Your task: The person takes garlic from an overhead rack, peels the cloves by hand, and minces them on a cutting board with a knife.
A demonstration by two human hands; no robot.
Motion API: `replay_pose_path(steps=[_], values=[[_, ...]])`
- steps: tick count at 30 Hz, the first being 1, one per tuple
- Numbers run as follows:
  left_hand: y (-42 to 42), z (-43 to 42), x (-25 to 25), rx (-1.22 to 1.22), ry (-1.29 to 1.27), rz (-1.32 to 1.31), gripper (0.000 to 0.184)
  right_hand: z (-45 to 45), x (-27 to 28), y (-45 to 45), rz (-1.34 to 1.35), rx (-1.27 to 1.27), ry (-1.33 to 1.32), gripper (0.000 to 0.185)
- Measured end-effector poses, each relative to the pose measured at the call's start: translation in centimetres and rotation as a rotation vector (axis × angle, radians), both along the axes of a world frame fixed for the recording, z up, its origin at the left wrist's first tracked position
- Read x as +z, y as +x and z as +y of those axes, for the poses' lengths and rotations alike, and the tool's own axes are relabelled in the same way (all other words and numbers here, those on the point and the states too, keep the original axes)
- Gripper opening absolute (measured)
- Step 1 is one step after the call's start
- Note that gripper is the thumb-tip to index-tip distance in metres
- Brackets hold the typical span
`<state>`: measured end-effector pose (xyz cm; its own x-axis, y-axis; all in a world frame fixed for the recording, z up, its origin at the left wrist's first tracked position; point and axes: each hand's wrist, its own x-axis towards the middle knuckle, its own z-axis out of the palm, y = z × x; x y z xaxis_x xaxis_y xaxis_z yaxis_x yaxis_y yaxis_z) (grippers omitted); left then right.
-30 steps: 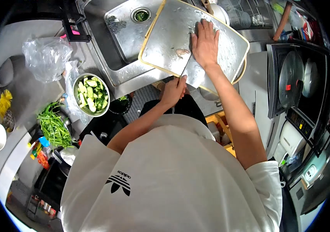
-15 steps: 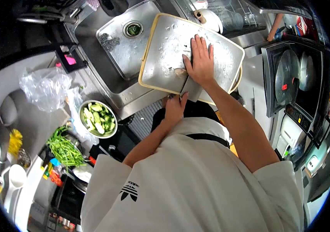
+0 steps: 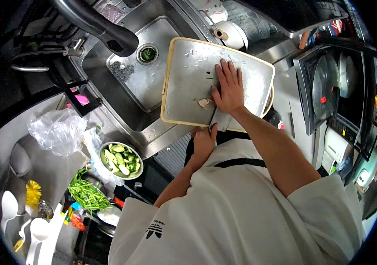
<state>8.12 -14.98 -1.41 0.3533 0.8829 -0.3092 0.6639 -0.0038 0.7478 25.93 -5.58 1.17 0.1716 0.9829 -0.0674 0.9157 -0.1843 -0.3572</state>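
My left hand (image 3: 204, 142) is closed round the handle of a broad-bladed knife (image 3: 220, 120) at the near edge of a cutting board (image 3: 184, 79). The board has a grey face and a yellow rim, and it rests partly over the sink. My right hand (image 3: 230, 92) lies flat, palm down with fingers stretched, where the blade runs in under it; how much blade is beneath is hidden. Just left of the blade sits a small pale piece of food (image 3: 204, 103), its kind unclear. Dark specks and water drops dot the board.
Left of the board is a steel sink (image 3: 102, 75) under a black faucet (image 3: 104, 31). A bowl (image 3: 140, 171) of cut cucumber (image 3: 120, 159), a plastic bag (image 3: 58, 131) and green stalks (image 3: 87, 192) stand on the left. Glass lids (image 3: 325, 88) stand at right.
The view has shifted, bringing the faucet into sight over the sink. Both hands keep their places at the knife and board. More of the pale piece shows beside the blade.
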Motion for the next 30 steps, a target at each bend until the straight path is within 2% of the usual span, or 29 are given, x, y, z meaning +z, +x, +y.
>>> replay_pose_path(steps=[4,6,7,9,12,15,20,23,26,28,30], values=[[0.2,-0.6,-0.3,0.038,0.046,-0.003,0.050,-0.4,0.1,0.2,-0.058,0.031,0.036,0.064],[0.2,-0.5,-0.6,0.001,0.021,0.001,0.051,-0.4,0.2,0.2,-0.058,0.030,0.041,0.061],[0.0,-0.2,-0.2,-0.023,-0.084,0.003,0.051,-0.3,0.0,0.2,-0.065,0.029,0.063,0.059],[-0.1,0.3,0.5,-0.012,-0.051,-0.060,0.044,-0.3,-0.3,-0.1,-0.084,0.025,0.068,0.059],[-0.3,0.6,0.3,0.076,0.106,-0.167,0.045,-0.4,-1.4,-0.1,-0.130,-0.014,0.093,0.060],[-0.8,0.5,0.5,0.018,-0.108,-0.137,0.039,-0.8,-1.6,-0.4,-0.173,-0.030,0.083,0.062],[-0.5,1.1,0.4,0.056,-0.140,-0.216,0.032,-0.7,-1.7,-0.5,-0.175,-0.037,0.088,0.064],[-0.2,1.1,0.7,0.056,-0.030,-0.260,0.032,-0.5,-1.5,-0.3,-0.151,-0.017,0.066,0.066],[-0.2,1.4,0.9,0.076,-0.087,-0.208,0.031,-0.5,-1.7,-0.2,-0.137,-0.021,0.060,0.065],[-0.4,1.8,0.7,0.050,-0.255,-0.203,0.029,-0.4,-1.7,-0.2,-0.109,-0.027,0.062,0.065],[-0.4,2.7,0.3,0.040,-0.294,-0.202,0.029,0.1,-2.0,-0.1,-0.146,-0.056,-0.016,0.065]])
